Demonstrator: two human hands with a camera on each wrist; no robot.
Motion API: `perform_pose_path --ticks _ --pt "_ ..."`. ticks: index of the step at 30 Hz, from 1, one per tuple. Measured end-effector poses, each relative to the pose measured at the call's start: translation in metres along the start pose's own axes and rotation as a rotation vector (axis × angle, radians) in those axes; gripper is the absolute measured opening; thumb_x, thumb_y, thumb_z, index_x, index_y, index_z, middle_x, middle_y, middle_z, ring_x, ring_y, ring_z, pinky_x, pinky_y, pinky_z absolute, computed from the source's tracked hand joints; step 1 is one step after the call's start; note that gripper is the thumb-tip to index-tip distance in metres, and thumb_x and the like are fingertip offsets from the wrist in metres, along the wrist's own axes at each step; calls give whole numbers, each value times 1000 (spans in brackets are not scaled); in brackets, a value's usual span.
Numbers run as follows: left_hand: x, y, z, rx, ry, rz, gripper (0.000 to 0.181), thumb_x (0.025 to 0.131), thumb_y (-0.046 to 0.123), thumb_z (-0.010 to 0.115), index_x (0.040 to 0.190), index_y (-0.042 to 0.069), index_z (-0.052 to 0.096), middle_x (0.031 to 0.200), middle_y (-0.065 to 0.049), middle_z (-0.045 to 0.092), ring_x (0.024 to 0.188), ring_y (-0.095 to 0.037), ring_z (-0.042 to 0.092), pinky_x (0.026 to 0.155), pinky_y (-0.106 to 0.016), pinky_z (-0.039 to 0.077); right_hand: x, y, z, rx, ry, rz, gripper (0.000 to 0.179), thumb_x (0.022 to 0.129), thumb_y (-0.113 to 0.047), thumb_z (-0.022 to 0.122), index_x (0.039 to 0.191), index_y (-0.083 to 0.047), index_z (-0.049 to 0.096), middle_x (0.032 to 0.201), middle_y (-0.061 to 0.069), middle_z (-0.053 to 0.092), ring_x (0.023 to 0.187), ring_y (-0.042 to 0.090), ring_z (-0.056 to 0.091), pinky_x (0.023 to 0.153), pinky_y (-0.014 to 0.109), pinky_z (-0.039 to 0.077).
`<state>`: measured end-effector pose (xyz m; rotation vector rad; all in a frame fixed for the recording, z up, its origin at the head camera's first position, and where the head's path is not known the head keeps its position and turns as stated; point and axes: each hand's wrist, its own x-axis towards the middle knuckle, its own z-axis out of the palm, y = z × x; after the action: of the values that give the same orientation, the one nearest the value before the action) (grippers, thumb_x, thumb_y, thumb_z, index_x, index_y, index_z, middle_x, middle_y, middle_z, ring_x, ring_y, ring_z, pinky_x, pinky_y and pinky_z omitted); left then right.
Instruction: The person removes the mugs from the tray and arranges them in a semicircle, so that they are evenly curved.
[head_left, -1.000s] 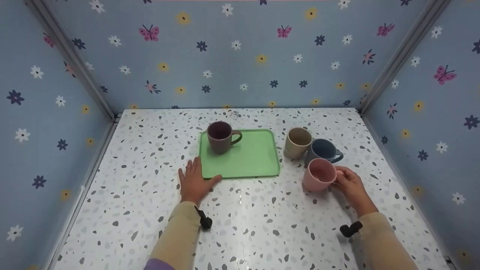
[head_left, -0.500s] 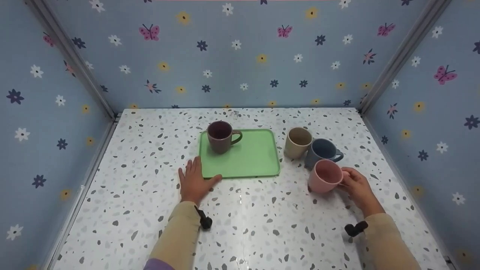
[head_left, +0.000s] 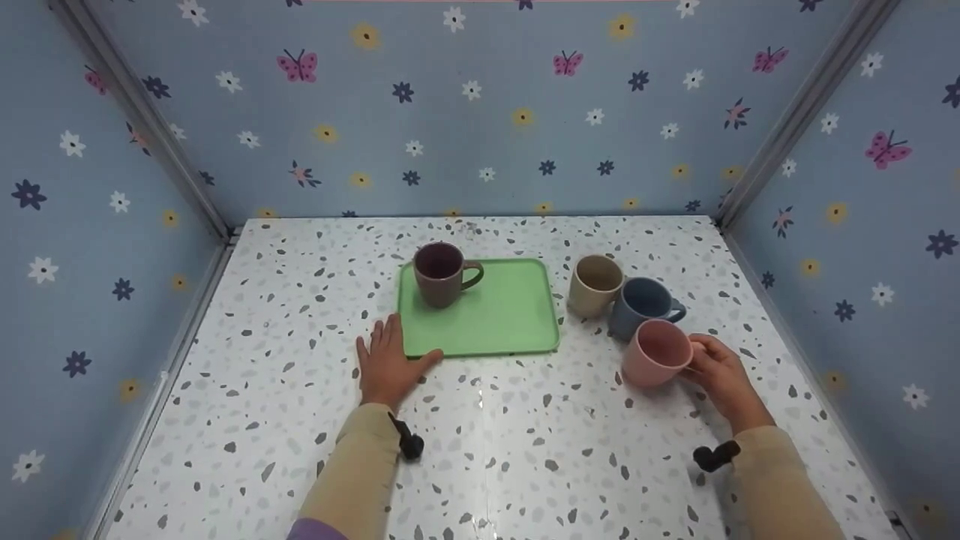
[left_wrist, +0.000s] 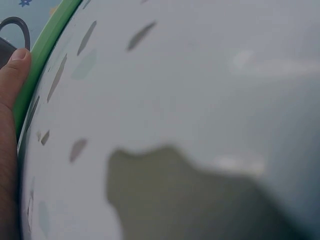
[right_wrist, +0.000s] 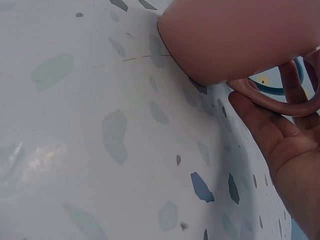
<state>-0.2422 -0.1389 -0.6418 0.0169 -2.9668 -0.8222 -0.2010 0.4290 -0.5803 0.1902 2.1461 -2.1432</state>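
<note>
My right hand grips the handle of a pink mug, which stands upright just in front of a blue mug. In the right wrist view the handle passes between my thumb and fingers, with the mug's base close over the speckled table. My left hand lies flat with fingers spread at the near left corner of a green tray; its thumb shows at the tray's edge in the left wrist view. A dark purple-brown mug stands on the tray's left part.
A beige mug stands right of the tray, beside the blue one. Flower-patterned blue panels enclose the speckled white table at the back and both sides.
My right hand has moved the pink mug a little to the right and toward me, uncovering more of the blue mug. The left hand has stayed in place.
</note>
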Motion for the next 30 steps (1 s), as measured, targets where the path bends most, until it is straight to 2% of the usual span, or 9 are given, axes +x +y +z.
perform_pose_path --ticks 8,22,27,30 --pt "2 -2 3 7 -1 -3 125 78 92 45 163 7 11 169 -12 13 156 -33 6 122 -55 -13 -3 -1 2 11 -12 -4 24 104 -28 58 123 -14 62 113 -6 69 108 11 67 91 28 58" --pt "0 0 2 -2 -8 -19 123 80 89 49 163 7 10 169 -12 12 156 -33 5 121 -56 -14 -2 1 10 -63 33 19 24 101 -34 63 119 -19 61 111 -11 67 107 8 66 93 27 56" --pt "-1 1 0 -6 -5 -19 121 80 86 51 163 7 11 169 -13 13 156 -34 6 121 -56 -14 -2 -1 11 -34 25 29 20 102 -32 63 118 -20 62 110 -10 68 106 8 65 92 26 56" --pt "0 3 -1 -4 1 -9 121 81 86 51 163 6 12 169 -13 14 155 -34 6 121 -57 -13 -2 -2 11 27 12 11 13 104 -25 60 115 -20 64 108 -9 69 104 9 66 90 27 57"
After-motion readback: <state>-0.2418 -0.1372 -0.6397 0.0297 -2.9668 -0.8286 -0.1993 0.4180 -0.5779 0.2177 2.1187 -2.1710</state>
